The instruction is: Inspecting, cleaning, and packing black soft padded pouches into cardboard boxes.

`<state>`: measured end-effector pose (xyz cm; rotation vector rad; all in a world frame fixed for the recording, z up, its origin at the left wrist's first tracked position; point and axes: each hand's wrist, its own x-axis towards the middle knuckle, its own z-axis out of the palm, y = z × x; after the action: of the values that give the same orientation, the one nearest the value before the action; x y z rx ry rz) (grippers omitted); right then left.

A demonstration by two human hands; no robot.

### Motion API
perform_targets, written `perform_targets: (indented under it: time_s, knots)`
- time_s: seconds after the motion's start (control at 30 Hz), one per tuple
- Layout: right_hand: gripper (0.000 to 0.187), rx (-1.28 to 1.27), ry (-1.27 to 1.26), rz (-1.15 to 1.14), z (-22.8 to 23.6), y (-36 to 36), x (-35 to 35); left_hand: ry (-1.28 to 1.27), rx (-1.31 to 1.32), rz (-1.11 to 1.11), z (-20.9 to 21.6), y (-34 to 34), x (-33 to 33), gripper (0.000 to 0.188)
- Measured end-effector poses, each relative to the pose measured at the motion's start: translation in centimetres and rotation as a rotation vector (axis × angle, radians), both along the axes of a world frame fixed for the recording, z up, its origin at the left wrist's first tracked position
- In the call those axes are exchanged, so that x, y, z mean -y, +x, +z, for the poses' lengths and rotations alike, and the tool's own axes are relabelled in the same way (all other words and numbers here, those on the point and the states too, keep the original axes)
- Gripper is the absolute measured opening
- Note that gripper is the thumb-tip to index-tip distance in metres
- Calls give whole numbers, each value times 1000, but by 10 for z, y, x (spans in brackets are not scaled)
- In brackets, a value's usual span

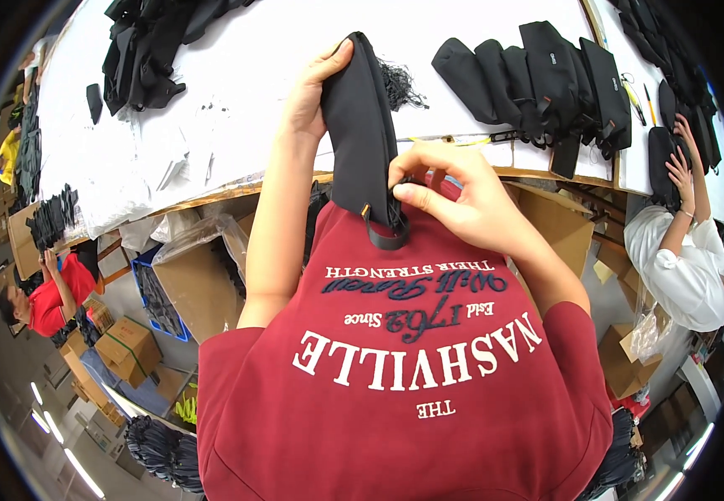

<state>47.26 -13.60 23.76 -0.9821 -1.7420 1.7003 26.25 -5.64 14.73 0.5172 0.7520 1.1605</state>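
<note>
A long black fabric pouch (pixel 355 138) hangs upright in front of my chest, over the table's near edge. My left hand (pixel 313 93) is closed round its upper end, with the thumb near the top. Low on the pouch's right edge, the thumb and forefinger of my right hand (pixel 454 190) pinch together; a small dark piece shows between them, too small to make out clearly. A black strap loop (pixel 389 237) dangles from the pouch's bottom, beside a small orange tag (pixel 366 210).
On the white table (pixel 237 108) lie a tangle of black threads (pixel 399 84), a row of black pouches (pixel 537 79) and a dark fabric pile (pixel 141 58). A co-worker in white (pixel 679 263) handles a black piece at right; another in red (pixel 57 292) stands left. Cardboard boxes (pixel 199 284) stand below.
</note>
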Motion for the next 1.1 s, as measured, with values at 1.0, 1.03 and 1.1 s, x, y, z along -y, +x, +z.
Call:
perform_targets:
  time_s: [1.0,1.03,1.1]
  knots:
    - [50,-108,-21,-230,-58,34,-28,102,-557,22,33,-10,87,63]
    - [45,-6,282,-207,-54,29,-28,105,-507,70,34,-5,92,56]
    - [29,-77,116,-309,-57,31,-31,206,-712,-66,19,-21,93,37]
